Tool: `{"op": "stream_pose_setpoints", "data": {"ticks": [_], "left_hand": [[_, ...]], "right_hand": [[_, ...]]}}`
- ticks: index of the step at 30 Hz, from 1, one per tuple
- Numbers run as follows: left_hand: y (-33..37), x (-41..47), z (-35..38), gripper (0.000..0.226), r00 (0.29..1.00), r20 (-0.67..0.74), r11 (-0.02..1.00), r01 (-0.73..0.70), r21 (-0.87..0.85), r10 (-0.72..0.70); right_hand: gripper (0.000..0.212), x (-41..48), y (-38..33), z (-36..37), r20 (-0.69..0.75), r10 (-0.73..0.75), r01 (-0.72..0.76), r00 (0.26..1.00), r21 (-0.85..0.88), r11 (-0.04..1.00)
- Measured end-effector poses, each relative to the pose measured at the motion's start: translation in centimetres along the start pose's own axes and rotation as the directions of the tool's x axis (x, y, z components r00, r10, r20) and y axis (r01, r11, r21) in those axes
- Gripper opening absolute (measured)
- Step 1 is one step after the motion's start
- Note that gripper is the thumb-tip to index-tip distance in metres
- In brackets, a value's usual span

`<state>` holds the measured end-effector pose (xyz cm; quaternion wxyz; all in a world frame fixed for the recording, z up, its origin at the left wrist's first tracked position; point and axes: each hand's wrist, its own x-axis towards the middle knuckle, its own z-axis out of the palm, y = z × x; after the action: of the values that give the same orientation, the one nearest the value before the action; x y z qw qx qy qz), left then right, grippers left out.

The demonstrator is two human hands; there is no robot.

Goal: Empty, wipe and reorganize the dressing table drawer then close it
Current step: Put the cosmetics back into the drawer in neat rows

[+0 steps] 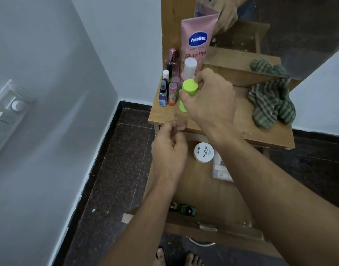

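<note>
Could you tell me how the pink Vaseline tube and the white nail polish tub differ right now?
The pink Vaseline tube stands upright on the tabletop against the mirror frame; the white nail polish tub sits flat in the open drawer. The tube is tall and slim, the tub low and round. Neither is being held.

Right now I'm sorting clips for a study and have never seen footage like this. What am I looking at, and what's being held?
One picture, from a camera worn on a person's head, looking down at two bare hands. The right hand has its grip on a green-capped bottle over the dressing table top, beside a pink lotion tube, small bottles and a striped cloth. The left hand is curled, apparently empty. Below, the open drawer holds a white jar and a dark green bottle.
</note>
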<state>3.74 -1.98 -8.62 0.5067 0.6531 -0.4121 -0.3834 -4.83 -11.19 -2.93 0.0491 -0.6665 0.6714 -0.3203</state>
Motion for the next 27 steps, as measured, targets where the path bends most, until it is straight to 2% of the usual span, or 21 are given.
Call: {"op": "stream_pose_setpoints", "data": {"ticks": [5,8,12,15,17,21,27], "left_hand": [[0.0,-0.9,-0.5,0.027,1.0,0.017,0.999,-0.022,-0.032,0.023],[-0.4,-1.8,-0.8,0.027,0.991,0.13,0.999,-0.035,-0.042,0.04],[-2.0,-2.9,-0.9,0.039,0.943,0.331,0.996,0.003,0.086,-0.031],[-2.3,-3.7,-1.2,0.046,0.904,0.424,0.965,-0.054,0.255,-0.061],[-2.3,-4.3,-1.3,0.052,0.859,0.501,0.934,-0.083,0.347,-0.11],[-2.7,-5.1,-0.9,0.054,0.719,0.65,0.867,-0.135,0.479,-0.247],[-3.1,-5.6,-0.3,0.049,0.591,0.738,0.802,-0.242,0.547,-0.325]], "right_hand": [[0.03,-2.0,0.5,-1.8,-0.028,-0.054,0.057,0.998,0.145,0.988],[0.032,-5.3,2.2,-4.0,-0.004,-0.049,0.049,0.999,0.204,0.978],[0.026,-11.2,5.8,-5.6,0.125,-0.018,-0.005,0.992,0.175,0.985],[0.026,-15.1,7.8,-6.0,0.228,0.069,-0.102,0.971,0.136,0.985],[0.026,-17.0,8.6,-6.2,0.314,0.105,-0.142,0.944,0.097,0.985],[0.025,-19.0,9.3,-6.7,0.45,0.163,-0.196,0.878,0.027,0.98],[0.027,-19.9,9.5,-6.3,0.565,0.213,-0.266,0.797,0.012,0.964]]}}
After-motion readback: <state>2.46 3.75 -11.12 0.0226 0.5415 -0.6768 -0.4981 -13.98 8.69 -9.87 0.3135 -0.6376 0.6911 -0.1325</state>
